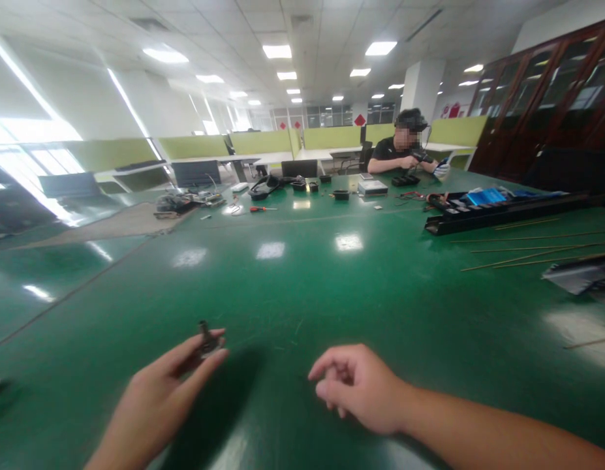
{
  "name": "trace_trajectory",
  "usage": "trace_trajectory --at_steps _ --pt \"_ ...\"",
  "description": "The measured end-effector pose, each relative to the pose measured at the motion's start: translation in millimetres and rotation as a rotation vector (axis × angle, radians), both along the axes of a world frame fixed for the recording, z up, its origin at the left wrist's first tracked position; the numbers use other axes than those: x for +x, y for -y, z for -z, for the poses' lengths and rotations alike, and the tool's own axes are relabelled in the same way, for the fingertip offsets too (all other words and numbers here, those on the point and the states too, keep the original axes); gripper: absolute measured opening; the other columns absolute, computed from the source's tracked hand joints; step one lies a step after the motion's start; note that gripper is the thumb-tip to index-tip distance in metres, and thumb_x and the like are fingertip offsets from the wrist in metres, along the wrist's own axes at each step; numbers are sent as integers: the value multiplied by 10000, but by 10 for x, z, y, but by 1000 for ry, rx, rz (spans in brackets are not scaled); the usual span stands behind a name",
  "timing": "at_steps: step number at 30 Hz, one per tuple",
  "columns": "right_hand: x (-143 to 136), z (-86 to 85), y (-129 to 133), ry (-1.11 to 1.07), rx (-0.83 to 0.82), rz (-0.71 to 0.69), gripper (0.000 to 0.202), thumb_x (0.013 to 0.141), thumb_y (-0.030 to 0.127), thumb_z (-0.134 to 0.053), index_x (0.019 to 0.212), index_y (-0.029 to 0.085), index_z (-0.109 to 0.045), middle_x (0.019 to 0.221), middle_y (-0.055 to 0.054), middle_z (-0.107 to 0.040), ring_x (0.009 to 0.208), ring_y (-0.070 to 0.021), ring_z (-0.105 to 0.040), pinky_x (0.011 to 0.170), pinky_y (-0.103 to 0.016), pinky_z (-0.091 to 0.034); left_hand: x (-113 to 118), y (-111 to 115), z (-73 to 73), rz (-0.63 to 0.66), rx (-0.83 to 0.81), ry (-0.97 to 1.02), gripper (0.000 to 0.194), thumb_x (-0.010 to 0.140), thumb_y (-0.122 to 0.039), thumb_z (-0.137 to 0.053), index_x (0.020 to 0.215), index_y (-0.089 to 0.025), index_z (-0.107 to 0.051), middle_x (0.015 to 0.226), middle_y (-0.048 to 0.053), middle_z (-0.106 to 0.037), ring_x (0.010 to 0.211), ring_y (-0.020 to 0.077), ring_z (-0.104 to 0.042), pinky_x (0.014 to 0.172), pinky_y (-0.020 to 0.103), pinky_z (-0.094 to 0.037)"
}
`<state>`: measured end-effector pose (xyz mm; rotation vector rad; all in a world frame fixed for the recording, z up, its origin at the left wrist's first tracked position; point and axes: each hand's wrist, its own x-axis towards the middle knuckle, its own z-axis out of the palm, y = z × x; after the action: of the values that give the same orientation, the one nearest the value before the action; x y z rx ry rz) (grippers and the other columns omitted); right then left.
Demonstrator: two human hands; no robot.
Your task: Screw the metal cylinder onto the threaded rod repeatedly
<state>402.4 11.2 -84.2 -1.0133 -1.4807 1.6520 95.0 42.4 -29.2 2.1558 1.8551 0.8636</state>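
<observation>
Left hand (155, 398) fingers pinch a small dark part (207, 339); right hand (361, 388) loosely curled, empty. I'd keep the pinch firm, low over the table (302, 287).

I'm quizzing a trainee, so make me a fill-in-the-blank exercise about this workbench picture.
1. The left hand pinches a small dark ____ in its fingertips.
2. The right hand is curled and holds ____.
3. The table top is ____ in colour.
4. The red-handled screwdriver lies ____ from both hands.

Missing words: part; nothing; green; far
</observation>
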Motion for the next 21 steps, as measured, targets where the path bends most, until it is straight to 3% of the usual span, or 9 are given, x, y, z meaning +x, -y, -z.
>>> trace_trajectory --at_steps 3,7,9,13,18,21 --pt "42 9 -49 -23 99 206 336 789 161 -631 1123 161 -594 724 45 -586 531 -79 -516 521 -199 -406 572 -72 35 304 25 -49 438 888 -579 -596 1102 -222 -731 1093 72 -748 978 245 -714 923 370 -585" --pt "64 105 -64 75 249 283 524 712 -9 -540 1186 210 -498 903 19 -611 597 -79 -518 572 -202 -410 1094 9 138 613 13 -83 252 954 -303 -553 1168 -263 -680 1065 50 -714 954 187 -682 866 288 -566" --pt "60 149 -43 178 312 253 566 686 -52 -503 1181 222 -496 928 18 -622 630 -83 -539 606 -204 -417 1148 81 209 700 -57 -72 235 945 -232 -538 1137 -257 -670 1019 53 -693 912 180 -662 807 275 -555" --pt "54 160 0 290 382 178 603 644 -86 -465 1157 230 -503 871 41 -628 639 -91 -544 622 -203 -416 1031 157 307 794 -122 -39 210 924 -180 -527 1082 -243 -649 954 55 -671 868 183 -637 757 279 -529" --pt "70 96 17 335 387 143 528 649 -65 -475 1087 218 -555 845 39 -635 660 -102 -568 626 -205 -421 934 85 362 734 -50 39 382 862 -164 -622 1225 -274 -576 938 31 -671 837 173 -641 736 266 -517" --pt "72 74 26 365 395 140 450 665 -32 -505 1029 213 -606 835 26 -639 686 -120 -582 640 -218 -426 941 64 382 752 -55 46 353 867 -163 -634 1190 -292 -581 954 16 -675 847 166 -637 746 264 -506"
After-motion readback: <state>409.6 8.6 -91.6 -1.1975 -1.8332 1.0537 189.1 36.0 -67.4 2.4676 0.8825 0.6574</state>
